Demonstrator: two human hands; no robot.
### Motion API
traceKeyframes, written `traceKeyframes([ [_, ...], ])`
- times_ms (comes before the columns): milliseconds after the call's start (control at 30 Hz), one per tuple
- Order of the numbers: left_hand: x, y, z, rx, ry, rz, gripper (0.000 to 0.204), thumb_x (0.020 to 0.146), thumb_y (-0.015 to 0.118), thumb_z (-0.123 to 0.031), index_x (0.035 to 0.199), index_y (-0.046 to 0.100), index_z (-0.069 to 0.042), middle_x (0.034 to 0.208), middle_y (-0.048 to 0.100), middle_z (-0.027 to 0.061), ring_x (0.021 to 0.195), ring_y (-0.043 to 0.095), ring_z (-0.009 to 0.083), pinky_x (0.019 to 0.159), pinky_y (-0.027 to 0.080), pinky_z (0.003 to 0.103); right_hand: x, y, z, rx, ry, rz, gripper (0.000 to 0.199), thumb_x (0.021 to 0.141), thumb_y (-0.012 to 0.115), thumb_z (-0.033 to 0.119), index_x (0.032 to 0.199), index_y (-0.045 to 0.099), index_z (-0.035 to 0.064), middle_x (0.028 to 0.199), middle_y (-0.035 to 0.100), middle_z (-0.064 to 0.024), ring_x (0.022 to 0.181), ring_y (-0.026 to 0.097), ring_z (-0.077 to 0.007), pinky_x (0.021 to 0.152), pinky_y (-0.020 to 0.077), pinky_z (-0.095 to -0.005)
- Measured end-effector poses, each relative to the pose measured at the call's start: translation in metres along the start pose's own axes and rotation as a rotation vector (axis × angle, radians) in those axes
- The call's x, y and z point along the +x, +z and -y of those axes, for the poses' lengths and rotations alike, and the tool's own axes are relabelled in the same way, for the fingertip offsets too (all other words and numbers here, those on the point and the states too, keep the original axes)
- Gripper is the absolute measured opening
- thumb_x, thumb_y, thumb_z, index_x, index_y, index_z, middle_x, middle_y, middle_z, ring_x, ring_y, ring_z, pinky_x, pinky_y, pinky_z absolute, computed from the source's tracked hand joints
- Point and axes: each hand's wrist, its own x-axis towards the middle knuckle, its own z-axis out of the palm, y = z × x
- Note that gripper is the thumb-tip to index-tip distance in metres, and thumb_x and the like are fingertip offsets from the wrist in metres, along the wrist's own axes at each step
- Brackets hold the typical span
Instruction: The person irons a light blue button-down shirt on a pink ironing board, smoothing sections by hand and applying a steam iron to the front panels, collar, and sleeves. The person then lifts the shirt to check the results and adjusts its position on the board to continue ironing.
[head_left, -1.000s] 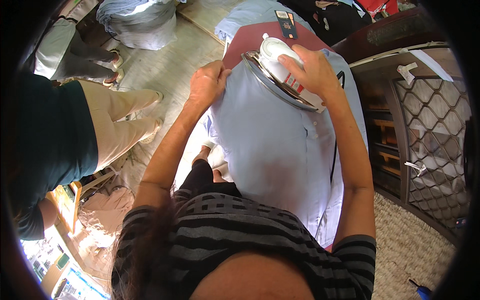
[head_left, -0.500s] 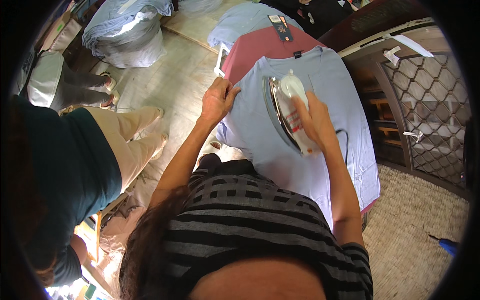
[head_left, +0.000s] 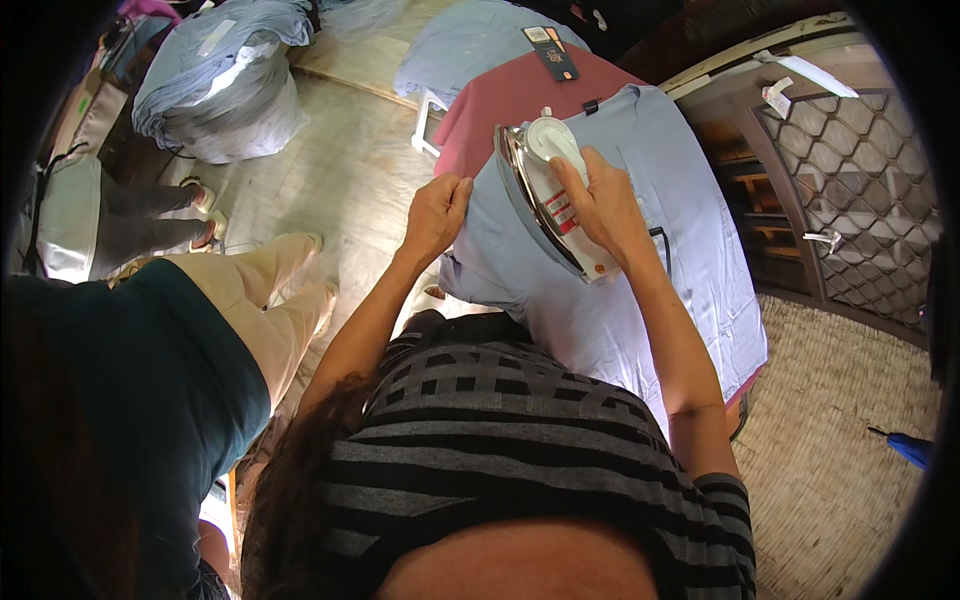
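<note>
A white steam iron [head_left: 545, 190] with a shiny metal base and red marks rests on a light blue T-shirt [head_left: 690, 230]. My right hand [head_left: 608, 205] is closed around its handle, and a dark cord [head_left: 663, 245] trails beside my wrist. The shirt lies spread over a maroon-covered ironing board [head_left: 490, 95], its neck at the far end with a small dark label [head_left: 591, 106]. At the board's left edge, my left hand [head_left: 437, 215] is closed in a pinch on the shirt's edge. Beyond the neckline lies a black hang tag [head_left: 550, 55].
More blue garments [head_left: 470, 45] are heaped behind the board. A wrapped clothes bundle [head_left: 220, 90] sits on the floor at far left. One person in a dark green top [head_left: 150, 380] stands close on my left. To the right is a lattice cabinet door [head_left: 860, 190].
The iron, in my right hand, has moved slightly left and toward the shirt's neck. My left hand stays at the board's left edge. The whole view has shifted a little.
</note>
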Motion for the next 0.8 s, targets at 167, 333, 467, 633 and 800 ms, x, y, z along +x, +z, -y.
traceKeyframes([
  [167, 0.033, -0.024, -0.021, 0.175, 0.161, -0.046, 0.029, 0.094, 0.063, -0.027, 0.084, 0.061, 0.001, 0.077, 0.062, 0.0149, 0.068, 0.058, 0.0275, 0.062, 0.045, 0.038, -0.033, 0.001, -0.012, -0.031, -0.044, -0.044, 0.043, 0.097, 0.055, 0.038, 0.089, 0.054, -0.0038, 0.075, 0.064, -0.0267, 0.071, 0.063, -0.0454, 0.064, 0.0474, -0.0472],
  [333, 0.096, 0.001, -0.029, 0.132, 0.394, 0.056, 0.027, 0.086, 0.069, -0.026, 0.088, 0.063, 0.000, 0.080, 0.063, 0.0138, 0.070, 0.059, 0.0284, 0.066, 0.047, 0.036, -0.092, -0.010, -0.021, 0.023, 0.083, 0.005, 0.040, 0.097, 0.056, 0.037, 0.090, 0.054, -0.0023, 0.071, 0.064, -0.0228, 0.066, 0.065, -0.0399, 0.059, 0.0476, -0.0419],
  [467, 0.123, 0.024, -0.041, 0.278, 0.354, 0.204, 0.026, 0.082, 0.072, -0.023, 0.089, 0.063, 0.000, 0.079, 0.063, 0.0135, 0.071, 0.060, 0.0269, 0.067, 0.047, 0.037, -0.098, -0.011, -0.021, 0.084, 0.130, -0.053, 0.040, 0.097, 0.058, 0.036, 0.088, 0.053, -0.0025, 0.068, 0.062, -0.0239, 0.063, 0.064, -0.0402, 0.056, 0.0462, -0.0421],
  [633, 0.132, 0.032, -0.050, 0.098, 0.166, 0.238, 0.024, 0.079, 0.073, -0.021, 0.089, 0.065, 0.000, 0.077, 0.066, 0.0150, 0.074, 0.064, 0.0268, 0.067, 0.048, 0.037, -0.070, -0.003, -0.026, 0.113, 0.172, -0.206, 0.039, 0.096, 0.058, 0.034, 0.087, 0.052, -0.0032, 0.068, 0.060, -0.0281, 0.065, 0.062, -0.0440, 0.056, 0.0440, -0.0461],
  [800, 0.135, 0.036, -0.046, 0.119, 0.204, 0.187, 0.024, 0.077, 0.075, -0.021, 0.083, 0.068, 0.000, 0.075, 0.067, 0.0139, 0.071, 0.066, 0.0253, 0.066, 0.048, 0.035, -0.045, -0.004, -0.024, 0.162, 0.255, -0.174, 0.037, 0.097, 0.057, 0.033, 0.090, 0.052, -0.0036, 0.071, 0.061, -0.0289, 0.070, 0.063, -0.0468, 0.061, 0.0464, -0.0469],
])
